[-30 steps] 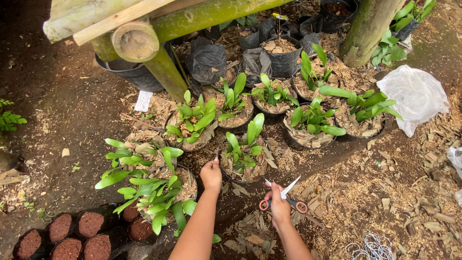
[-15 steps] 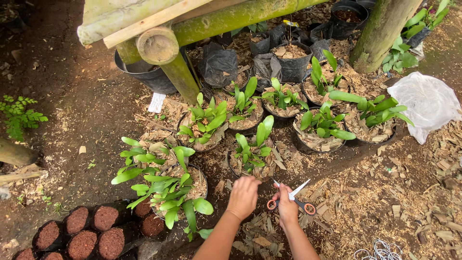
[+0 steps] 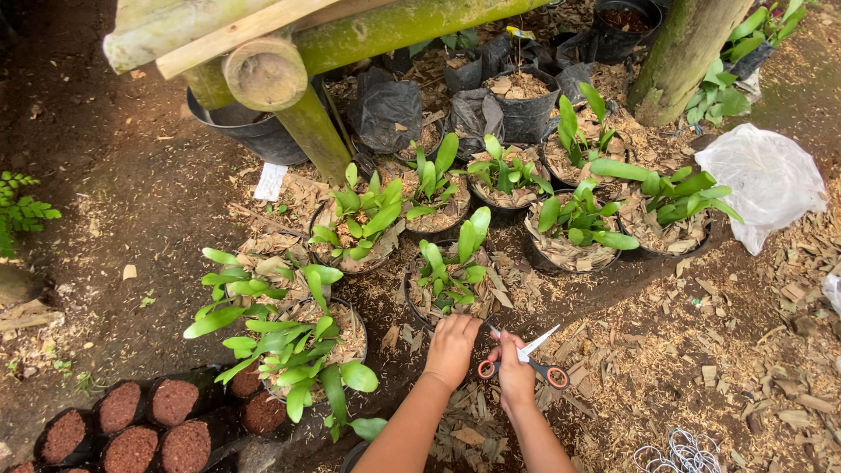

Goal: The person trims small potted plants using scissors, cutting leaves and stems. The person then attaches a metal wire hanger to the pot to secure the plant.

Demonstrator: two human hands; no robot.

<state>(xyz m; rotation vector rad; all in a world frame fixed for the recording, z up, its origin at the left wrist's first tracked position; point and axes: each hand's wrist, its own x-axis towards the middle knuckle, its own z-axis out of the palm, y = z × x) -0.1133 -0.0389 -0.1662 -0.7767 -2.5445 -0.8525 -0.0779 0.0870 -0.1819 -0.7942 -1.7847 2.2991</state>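
Left hand [image 3: 451,349] knuckles up, fingers curled down onto the near rim of the potted plant [image 3: 451,271] right ahead; looks like it grips the bag edge or the bark chips there, but the fingertips are hidden so cannot tell what exactly it has. Right hand [image 3: 515,375] closed around the orange-handled scissors [image 3: 533,357], fingers through or over the loops, blades slightly parted and pointing up-right, away from the plant. Scissors sit just right of the left hand, near touching. Both hands low over the ground [image 3: 701,350], which is covered in wood chips and dry husk here, bare dark soil further left.

Around: more green-leaved plants in black grow bags in a cluster, a larger leafy one [image 3: 298,350] to the left of the left forearm. Row of small soil-filled bags [image 3: 149,425] bottom left. Bamboo frame [image 3: 289,52] overhead top left, tree trunk [image 3: 683,52] top right. White plastic bag [image 3: 766,180] at the right edge. Coil of thin wire [image 3: 683,451] bottom right.
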